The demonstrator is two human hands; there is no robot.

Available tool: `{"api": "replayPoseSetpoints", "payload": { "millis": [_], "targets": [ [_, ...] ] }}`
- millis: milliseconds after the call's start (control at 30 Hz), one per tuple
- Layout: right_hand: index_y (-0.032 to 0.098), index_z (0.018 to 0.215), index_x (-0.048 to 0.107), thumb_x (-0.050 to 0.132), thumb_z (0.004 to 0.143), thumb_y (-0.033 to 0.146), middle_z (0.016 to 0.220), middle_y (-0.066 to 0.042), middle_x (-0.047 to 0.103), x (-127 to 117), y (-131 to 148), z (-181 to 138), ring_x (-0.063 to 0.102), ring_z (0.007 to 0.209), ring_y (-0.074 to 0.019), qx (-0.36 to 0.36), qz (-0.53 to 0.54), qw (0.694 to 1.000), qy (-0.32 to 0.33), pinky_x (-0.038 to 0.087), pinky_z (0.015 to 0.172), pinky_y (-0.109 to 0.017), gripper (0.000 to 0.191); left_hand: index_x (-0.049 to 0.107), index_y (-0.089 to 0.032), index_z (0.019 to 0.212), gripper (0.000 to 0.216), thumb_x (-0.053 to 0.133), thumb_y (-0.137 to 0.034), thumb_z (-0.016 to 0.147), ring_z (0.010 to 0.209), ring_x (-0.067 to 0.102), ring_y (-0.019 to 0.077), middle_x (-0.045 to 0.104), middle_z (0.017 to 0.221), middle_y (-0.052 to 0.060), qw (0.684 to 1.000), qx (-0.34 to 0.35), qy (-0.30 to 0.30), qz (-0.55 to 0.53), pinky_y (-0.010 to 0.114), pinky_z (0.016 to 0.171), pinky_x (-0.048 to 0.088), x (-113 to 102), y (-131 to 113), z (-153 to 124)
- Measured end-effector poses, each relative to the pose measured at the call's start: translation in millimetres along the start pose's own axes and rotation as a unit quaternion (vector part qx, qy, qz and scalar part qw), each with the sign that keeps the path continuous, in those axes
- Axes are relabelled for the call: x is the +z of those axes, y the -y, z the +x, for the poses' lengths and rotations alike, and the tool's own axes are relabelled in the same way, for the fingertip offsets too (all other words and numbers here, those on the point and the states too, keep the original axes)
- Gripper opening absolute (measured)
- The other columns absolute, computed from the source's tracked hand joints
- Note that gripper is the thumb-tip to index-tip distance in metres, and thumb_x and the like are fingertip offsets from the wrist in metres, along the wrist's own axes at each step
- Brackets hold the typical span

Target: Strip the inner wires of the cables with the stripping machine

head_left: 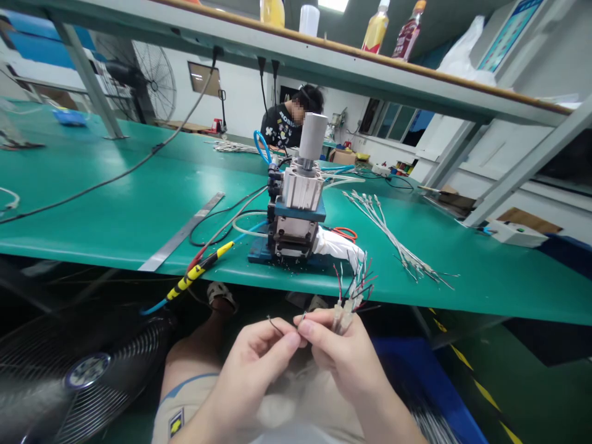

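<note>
While the left hand (259, 357) pinches a thin dark wire (276, 325) before the desk (115, 185), the right hand (340, 348), fingers clamped around white wired connectors (346, 313), should stay steady, sparing the leads.

A long workbench with a smooth green top (106, 203) crosses the full width of view. Above it, a grey metal shelf with a brown wooden front edge (342, 61) stands on grey metal posts (83, 77). Behind are plain white walls (250, 86), with a dark-framed, multi-pane window (396, 120) toward the right. A white rectangular ceiling light (333, 5) is lit (cut off at the top). The dark green floor (531, 382), lower right, bears a yellow-and-black striped line (487, 394).
</note>
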State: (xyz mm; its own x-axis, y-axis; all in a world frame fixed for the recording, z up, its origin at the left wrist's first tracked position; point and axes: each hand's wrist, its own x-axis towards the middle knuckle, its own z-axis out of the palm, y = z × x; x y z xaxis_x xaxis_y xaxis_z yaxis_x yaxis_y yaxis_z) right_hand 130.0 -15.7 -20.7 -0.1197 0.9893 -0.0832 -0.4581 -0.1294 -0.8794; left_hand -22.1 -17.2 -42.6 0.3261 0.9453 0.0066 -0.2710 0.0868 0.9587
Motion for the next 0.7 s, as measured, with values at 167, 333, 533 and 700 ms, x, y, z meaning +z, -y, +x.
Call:
{"api": "replayPoseSetpoints", "payload": {
  "millis": [167, 333, 533, 700],
  "targets": [
    [0.017, 0.078, 0.082, 0.09, 0.066, 0.03, 0.05, -0.001, 0.06, 0.8, 1.9, -1.6, 0.024, 0.035, 0.0004, 0.024, 0.028, 0.999, 0.022, 0.013, 0.034, -0.015, 0.02, 0.069, -0.014, 0.077, 0.038, 0.075, -0.051, 0.083, 0.047, 0.022, 0.005, 0.033, 0.051, -0.008, 0.996, -0.05, 0.029, -0.071, 0.02, 0.046, 0.017, -2.7, 2.4, 1.1],
    [0.015, 0.07, 0.077, 0.091, 0.064, 0.031, 0.047, 0.003, 0.055, 2.3, 0.1, -2.1, 0.024, 0.035, -0.0002, -0.002, 0.016, 1.0, -0.008, 0.014, 0.034, -0.015, 0.023, 0.072, -0.013, 0.076, 0.04, 0.076, -0.052, 0.08, 0.046, 0.021, 0.0048, 0.031, 0.049, -0.008, 0.996, -0.055, -0.006, -0.072, 0.02, 0.046, 0.017, -0.4, 2.9, -1.6],
    [0.015, 0.065, 0.067, 0.092, 0.064, 0.036, 0.039, 0.01, 0.039, 5.2, 2.8, -2.8, 0.018, 0.034, -0.0005, -0.01, 0.026, 0.999, -0.021, 0.013, 0.034, -0.015, 0.033, 0.076, -0.013, 0.074, 0.034, 0.077, -0.046, 0.081, 0.048, 0.036, 0.0067, 0.048, 0.051, -0.002, 0.994, 0.042, -0.098, 0.019, 0.018, 0.044, 0.026, 6.0, 0.9, -6.1],
    [0.014, 0.071, 0.067, 0.091, 0.065, 0.038, 0.044, 0.004, 0.054, 5.0, 6.9, 1.6, 0.021, 0.033, -0.0006, -0.009, 0.026, 0.999, -0.036, 0.014, 0.033, -0.015, 0.034, 0.078, -0.014, 0.086, 0.029, 0.074, -0.042, 0.086, 0.052, 0.058, 0.0107, 0.068, 0.058, 0.004, 0.998, 0.004, -0.013, -0.054, 0.018, 0.053, 0.047, 10.2, -2.2, -4.2]
  ]
}}
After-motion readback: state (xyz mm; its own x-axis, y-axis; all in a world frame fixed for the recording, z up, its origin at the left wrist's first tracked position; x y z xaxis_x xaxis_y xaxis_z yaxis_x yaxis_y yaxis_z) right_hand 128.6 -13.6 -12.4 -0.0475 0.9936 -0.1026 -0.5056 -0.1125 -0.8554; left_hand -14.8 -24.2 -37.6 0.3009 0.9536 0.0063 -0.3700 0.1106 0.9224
